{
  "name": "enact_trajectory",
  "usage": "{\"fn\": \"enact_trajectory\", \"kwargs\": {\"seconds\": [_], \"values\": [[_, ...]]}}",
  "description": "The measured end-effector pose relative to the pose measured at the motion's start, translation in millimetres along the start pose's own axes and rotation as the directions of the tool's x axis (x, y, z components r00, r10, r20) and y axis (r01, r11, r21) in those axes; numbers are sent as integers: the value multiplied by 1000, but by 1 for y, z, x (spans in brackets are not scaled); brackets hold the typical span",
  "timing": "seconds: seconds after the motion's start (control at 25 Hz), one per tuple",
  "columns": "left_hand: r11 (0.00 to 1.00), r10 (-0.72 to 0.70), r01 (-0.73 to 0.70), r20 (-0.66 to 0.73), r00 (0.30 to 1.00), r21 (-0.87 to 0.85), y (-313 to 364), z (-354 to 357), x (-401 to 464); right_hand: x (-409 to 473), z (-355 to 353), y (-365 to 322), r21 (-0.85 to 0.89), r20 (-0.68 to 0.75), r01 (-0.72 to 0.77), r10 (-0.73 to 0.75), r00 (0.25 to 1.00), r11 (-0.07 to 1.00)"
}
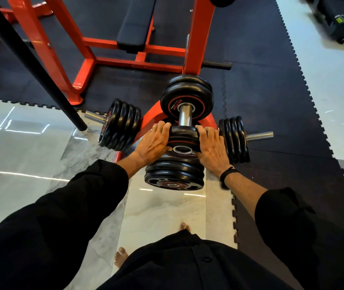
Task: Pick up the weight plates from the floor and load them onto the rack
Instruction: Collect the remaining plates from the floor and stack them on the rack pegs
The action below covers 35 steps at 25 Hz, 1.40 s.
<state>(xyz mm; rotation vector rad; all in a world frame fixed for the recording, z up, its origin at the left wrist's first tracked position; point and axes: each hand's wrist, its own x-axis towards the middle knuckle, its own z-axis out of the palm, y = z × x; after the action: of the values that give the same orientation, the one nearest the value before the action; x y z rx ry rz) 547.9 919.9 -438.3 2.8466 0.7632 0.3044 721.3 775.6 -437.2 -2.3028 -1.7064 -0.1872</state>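
A small black weight plate (183,137) with a steel-ringed centre hole is held between both hands, just in front of a chrome peg (184,116) of the red plate rack (152,117). My left hand (153,142) grips its left edge, fingers curled over the rim. My right hand (209,146) grips its right edge the same way. Behind it, two larger plates (186,95) sit on that peg. Below the held plate, a stack of plates (174,174) hangs on a lower front peg. More plates fill the left peg (121,124) and the right peg (233,139).
A red bench frame (125,49) with a black pad stands behind the rack on black rubber mats. A black bar (31,63) slants across the left. Glossy tiles lie underfoot, where my bare toes (121,258) show. A dark machine (342,19) sits at the far right.
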Motion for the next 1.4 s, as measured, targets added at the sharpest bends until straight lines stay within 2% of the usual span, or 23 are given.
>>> {"fn": "enact_trajectory", "kwargs": {"seconds": [0.28, 0.48, 0.6, 0.76, 1.12, 1.4], "values": [[991, -127, 123, 78, 989, 59, 3, 3, 20, 18, 2, 0, 108, 91, -100, 91, 992, 989], [991, -84, 79, 45, 995, 105, 2, 0, 39, 35, 3, 6, 90, 195, -146, 126, 973, 985], [990, -107, 103, 44, 993, 92, 1, -5, 53, 49, 2, 6, 49, 200, -178, 165, 966, 983], [985, -161, 152, 112, 981, 83, -4, -9, 72, 73, -4, 12, 5, 259, -159, 152, 954, 987], [970, -244, 240, 267, 932, 47, -18, -13, 109, 118, 3, 23, -41, 252, -144, 149, 956, 989], [980, -188, 197, 346, 919, 9, -34, -6, 120, 126, 5, 32, -27, 300, -131, 133, 945, 991]]}}
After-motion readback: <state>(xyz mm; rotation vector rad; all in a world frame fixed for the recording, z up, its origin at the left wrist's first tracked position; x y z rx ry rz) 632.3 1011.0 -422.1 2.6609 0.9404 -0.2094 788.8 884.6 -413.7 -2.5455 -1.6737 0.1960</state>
